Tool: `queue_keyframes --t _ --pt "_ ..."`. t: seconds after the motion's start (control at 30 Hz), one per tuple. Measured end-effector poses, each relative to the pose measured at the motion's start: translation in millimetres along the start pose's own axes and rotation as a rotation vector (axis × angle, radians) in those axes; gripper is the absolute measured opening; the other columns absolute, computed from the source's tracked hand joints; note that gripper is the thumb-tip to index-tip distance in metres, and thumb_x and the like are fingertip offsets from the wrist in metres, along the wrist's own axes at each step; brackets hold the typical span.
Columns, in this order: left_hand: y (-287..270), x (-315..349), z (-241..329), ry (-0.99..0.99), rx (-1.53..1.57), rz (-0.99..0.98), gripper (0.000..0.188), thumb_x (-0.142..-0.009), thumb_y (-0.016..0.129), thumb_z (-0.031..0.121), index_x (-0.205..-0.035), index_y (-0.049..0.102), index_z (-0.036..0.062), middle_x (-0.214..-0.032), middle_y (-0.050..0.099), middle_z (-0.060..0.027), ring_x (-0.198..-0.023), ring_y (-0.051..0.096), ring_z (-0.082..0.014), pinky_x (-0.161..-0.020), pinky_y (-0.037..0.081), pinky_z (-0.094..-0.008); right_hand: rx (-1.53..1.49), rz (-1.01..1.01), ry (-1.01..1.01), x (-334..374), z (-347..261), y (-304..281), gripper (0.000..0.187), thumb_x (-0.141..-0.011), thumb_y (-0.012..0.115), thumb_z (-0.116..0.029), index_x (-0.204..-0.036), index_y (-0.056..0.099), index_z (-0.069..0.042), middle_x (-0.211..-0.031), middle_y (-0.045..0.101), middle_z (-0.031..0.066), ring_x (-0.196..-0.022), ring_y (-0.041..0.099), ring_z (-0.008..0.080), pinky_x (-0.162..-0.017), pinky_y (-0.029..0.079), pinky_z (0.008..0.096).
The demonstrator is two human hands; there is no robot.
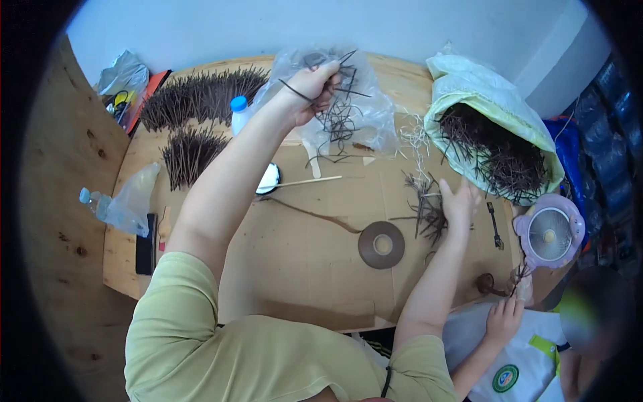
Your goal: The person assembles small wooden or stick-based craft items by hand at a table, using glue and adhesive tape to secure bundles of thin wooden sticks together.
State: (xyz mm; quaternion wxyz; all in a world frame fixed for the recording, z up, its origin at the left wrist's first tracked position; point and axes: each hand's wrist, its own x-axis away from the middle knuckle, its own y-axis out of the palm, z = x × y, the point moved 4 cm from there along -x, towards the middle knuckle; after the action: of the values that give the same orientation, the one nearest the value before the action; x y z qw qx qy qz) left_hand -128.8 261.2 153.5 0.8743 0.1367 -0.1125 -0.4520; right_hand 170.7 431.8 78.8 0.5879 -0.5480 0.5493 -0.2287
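Observation:
My left hand (316, 92) is raised at the far side of the table, closed around some thin dark strips (346, 84) that stick out past the fingers. Behind and below it lies a crumpled clear plastic bag (376, 117) with more dark strips in it. My right hand (461, 201) holds nothing that I can see, its thumb and fingers apart. It is beside a small heap of dark branched twigs (429, 211) on the cardboard. Left of that heap rests a flat roll of brown tape (382, 245), a loose tail of it trailing left.
Bundles of dark twigs (194, 100) line the back left. A white sack (482, 74) of dark twigs leans at the back right, near a purple fan (549, 234). Bottles, a stick (305, 181) and a round white-topped container (269, 178) lie about. A co-worker's hand (504, 320) holds twigs at lower right.

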Motion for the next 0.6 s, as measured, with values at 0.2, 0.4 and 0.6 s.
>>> queue_keyframes --t 0.2,0.4,0.6 --pt "-4.6 -42.5 -71.7 -0.409 0.346 -0.128 0.025 -0.088 0.049 0.028 -0.069 0.047 0.0113 -0.055 0.043 0.0027 -0.037 0.027 -0.0036 -0.034 0.020 -0.0187 -0.516 -0.047 -0.262 -64.2 -107.4 124.2 0.063 -0.073 0.066 -0.021 -0.123 0.038 0.007 -0.110 0.052 0.0237 -0.107 0.048 0.0298 -0.091 0.037 0.0361" --pt "3.3 -79.7 -138.5 -0.614 0.264 -0.069 0.027 -0.088 0.050 0.025 -0.066 0.044 0.0098 -0.052 0.037 0.0034 -0.038 0.024 -0.0051 -0.034 0.018 -0.0202 -1.298 -0.451 -0.033 -102.4 -158.7 155.8 0.030 -0.082 0.056 -0.010 -0.107 0.051 0.004 -0.091 0.060 0.0091 -0.081 0.057 0.0155 -0.071 0.045 0.0260" --pt "-51.8 -174.1 -152.8 -0.613 0.521 0.161 0.022 -0.078 0.050 0.008 -0.058 0.042 0.0093 -0.048 0.031 0.0031 -0.039 0.027 -0.0067 -0.035 0.021 -0.0195 -1.577 -0.390 -0.056 -88.0 -146.0 59.3 0.015 -0.086 0.050 -0.008 -0.096 0.055 0.001 -0.070 0.052 -0.0006 -0.055 0.042 0.0041 -0.048 0.033 0.0195"
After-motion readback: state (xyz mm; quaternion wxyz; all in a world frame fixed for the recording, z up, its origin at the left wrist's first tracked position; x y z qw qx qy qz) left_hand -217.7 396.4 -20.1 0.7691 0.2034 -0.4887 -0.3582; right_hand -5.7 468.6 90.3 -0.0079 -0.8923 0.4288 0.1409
